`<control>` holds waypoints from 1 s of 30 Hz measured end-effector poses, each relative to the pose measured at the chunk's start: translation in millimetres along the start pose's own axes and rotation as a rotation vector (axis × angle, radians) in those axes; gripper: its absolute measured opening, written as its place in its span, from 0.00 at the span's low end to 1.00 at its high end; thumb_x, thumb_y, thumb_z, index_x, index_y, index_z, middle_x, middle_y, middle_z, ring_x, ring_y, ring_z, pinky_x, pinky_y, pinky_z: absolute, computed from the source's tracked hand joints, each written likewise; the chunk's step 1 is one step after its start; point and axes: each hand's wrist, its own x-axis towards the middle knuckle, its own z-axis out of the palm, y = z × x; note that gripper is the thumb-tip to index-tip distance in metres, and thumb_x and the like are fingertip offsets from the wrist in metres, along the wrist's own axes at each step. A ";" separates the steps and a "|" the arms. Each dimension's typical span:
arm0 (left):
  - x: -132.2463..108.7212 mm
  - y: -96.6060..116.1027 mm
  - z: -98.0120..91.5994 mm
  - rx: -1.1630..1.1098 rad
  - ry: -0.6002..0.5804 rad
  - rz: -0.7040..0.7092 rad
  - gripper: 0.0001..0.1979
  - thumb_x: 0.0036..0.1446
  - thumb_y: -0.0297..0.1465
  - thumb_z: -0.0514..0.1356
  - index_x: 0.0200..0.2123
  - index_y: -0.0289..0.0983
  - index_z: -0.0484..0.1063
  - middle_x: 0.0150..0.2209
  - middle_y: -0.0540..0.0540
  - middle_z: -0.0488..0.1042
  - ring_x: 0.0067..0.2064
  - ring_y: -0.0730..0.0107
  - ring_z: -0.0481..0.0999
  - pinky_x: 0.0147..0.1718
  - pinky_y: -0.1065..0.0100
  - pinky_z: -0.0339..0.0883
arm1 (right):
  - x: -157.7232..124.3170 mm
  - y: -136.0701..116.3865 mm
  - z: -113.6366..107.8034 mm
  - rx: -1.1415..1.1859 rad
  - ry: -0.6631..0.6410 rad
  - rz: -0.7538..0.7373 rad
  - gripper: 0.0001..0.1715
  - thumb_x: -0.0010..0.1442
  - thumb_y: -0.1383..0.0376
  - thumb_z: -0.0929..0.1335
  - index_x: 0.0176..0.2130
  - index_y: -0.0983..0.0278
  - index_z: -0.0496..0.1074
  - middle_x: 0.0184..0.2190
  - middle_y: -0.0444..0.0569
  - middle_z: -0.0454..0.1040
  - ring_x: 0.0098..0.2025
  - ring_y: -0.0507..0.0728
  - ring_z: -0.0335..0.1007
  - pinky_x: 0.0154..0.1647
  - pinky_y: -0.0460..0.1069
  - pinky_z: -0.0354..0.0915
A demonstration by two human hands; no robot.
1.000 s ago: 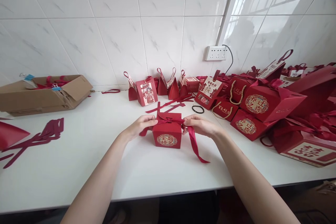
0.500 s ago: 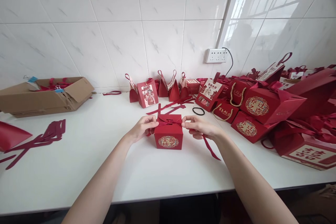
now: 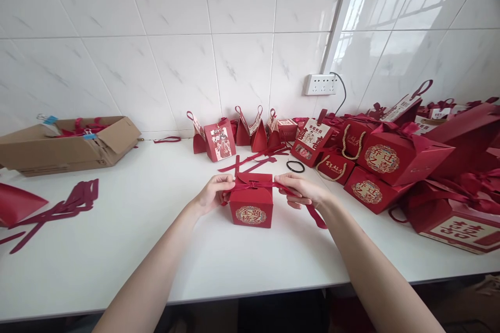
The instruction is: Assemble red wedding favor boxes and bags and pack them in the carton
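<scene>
Red box (image 3: 252, 202): upright on the white table (image 3: 211, 270) in front of you, between your two hands, its gold-lettered emblem facing you and its flap top closed over.
Ribbon (image 3: 263, 184): a red strip lying across the box top through the slotted flap, drawn out sideways to your fingers at both ends; on your right, its loose tail hangs below your palm toward the table.
Left hand (image 3: 214, 191): just beside the box's upper left edge, thumb and forefinger pressed together on the ribbon, your other fingers curled beneath; whether they touch the box wall, you cannot tell from here.
Right hand (image 3: 296, 191): just beside the upper right edge, thumb and forefinger pinching the ribbon, remaining fingers loosely bent around its tail.
Black loop (image 3: 297, 171): on the table beyond your right hand, apart from it.
Loose strips (image 3: 255, 158): behind the box, lying between it and the small gift boxes (image 3: 221, 140) near the wall.
Stacked red boxes (image 3: 383, 158): off to your right, some tied with bows, beside bags (image 3: 335, 165) with rope handles.
Cardboard carton (image 3: 117, 140): far left, open, with red ribbon inside and blue clips on its edges.
Dark red strips (image 3: 74, 200): in a flat heap nearer you on the left.
</scene>
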 end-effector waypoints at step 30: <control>-4.0 1.6 3.2 0.191 -0.236 -0.020 0.18 0.44 0.34 0.62 0.17 0.36 0.54 0.17 0.53 0.62 0.20 0.78 0.63 0.19 0.73 0.46 | -15.3 -11.6 -10.5 -0.232 0.027 -0.377 0.18 0.51 0.53 0.71 0.22 0.65 0.69 0.36 0.49 0.66 0.38 0.53 0.64 0.38 0.49 0.63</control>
